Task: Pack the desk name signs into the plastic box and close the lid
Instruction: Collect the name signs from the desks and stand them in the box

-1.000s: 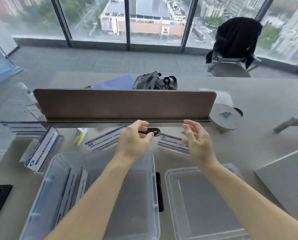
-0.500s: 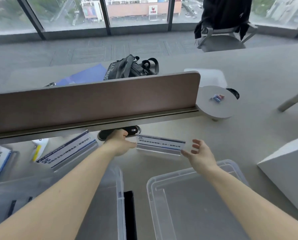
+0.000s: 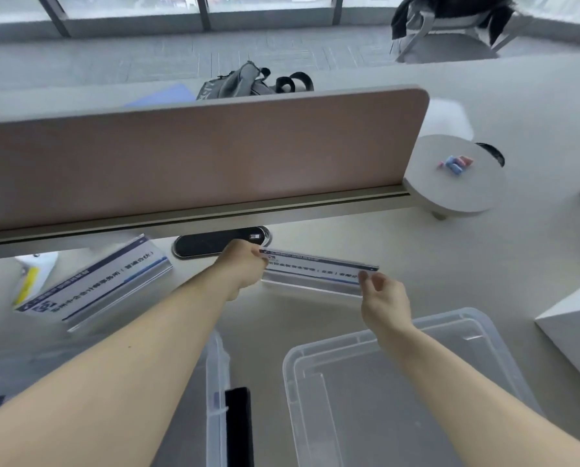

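A clear acrylic desk name sign [image 3: 315,273] with a white and blue card stands on the desk just below the partition. My left hand [image 3: 243,267] grips its left end and my right hand [image 3: 381,294] pinches its right end. A second name sign [image 3: 96,284] lies tilted on the desk to the left. The clear plastic box [image 3: 216,372] shows only its right wall at the bottom left, mostly hidden by my left arm. Its clear lid [image 3: 457,332] lies flat at the bottom right.
A pink desk partition [image 3: 197,153] runs across the view above the signs, with a black cable grommet [image 3: 211,244] under it. A round grey stand [image 3: 457,176] sits at the right. A black phone [image 3: 238,426] lies between box and lid. A white block [image 3: 575,335] is at the right edge.
Both hands reached forward and closed on the ends of the name sign. My head tilted down and moved to the right, so the box slid to the left edge of view.
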`<state>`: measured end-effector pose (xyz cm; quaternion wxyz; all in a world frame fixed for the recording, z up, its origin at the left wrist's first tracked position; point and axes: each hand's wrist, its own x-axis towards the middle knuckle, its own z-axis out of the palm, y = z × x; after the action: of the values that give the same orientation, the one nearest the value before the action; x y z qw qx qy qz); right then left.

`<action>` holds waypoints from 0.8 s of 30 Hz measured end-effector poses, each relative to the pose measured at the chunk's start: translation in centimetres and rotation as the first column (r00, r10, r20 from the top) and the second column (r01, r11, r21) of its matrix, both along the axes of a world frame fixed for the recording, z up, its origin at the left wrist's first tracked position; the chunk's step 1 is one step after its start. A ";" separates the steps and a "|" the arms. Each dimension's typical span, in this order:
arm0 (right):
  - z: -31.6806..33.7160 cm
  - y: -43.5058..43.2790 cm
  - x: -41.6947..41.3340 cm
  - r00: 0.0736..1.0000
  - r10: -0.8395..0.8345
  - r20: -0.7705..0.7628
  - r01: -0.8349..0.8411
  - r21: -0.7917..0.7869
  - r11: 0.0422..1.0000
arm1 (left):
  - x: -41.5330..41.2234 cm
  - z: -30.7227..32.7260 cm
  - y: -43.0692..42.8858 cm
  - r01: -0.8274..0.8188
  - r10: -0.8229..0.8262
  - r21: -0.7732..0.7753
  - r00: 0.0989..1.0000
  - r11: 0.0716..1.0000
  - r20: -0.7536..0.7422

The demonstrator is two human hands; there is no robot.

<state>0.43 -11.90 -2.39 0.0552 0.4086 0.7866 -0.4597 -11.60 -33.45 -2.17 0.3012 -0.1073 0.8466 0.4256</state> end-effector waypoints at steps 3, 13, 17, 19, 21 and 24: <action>2.1 0.1 0.6 0.999 -0.006 -0.054 0.006 0.000 1.000 | 1.3 1.9 -0.2 0.009 -0.010 -0.017 0.998 1.000 -0.057; 15.5 -0.9 1.7 0.906 0.115 -0.408 -0.098 0.061 0.993 | 5.8 19.0 -5.3 0.234 -0.276 -0.146 0.848 0.961 -0.453; 21.7 -2.9 2.3 0.805 0.240 -0.543 -0.260 0.040 0.965 | 8.7 27.3 -9.1 0.286 -0.190 0.116 0.839 0.951 -0.510; 24.5 -4.6 2.3 0.760 0.286 -0.584 -0.331 0.030 0.943 | 10.2 30.5 -11.6 0.256 -0.107 0.247 0.865 0.935 -0.489; 26.8 -6.8 2.2 0.715 0.325 -0.619 -0.382 0.043 0.923 | 11.6 32.9 -14.1 0.200 -0.032 0.276 0.858 0.940 -0.512; 29.4 -10.9 2.3 0.664 0.358 -0.656 -0.447 0.036 0.894 | 13.3 35.5 -18.3 0.070 0.079 0.225 0.802 0.972 -0.592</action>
<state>2.74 -22.81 27.04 -0.0935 0.0356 0.7956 -0.5975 1.67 -51.71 33.33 0.0289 0.0665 0.8413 0.5357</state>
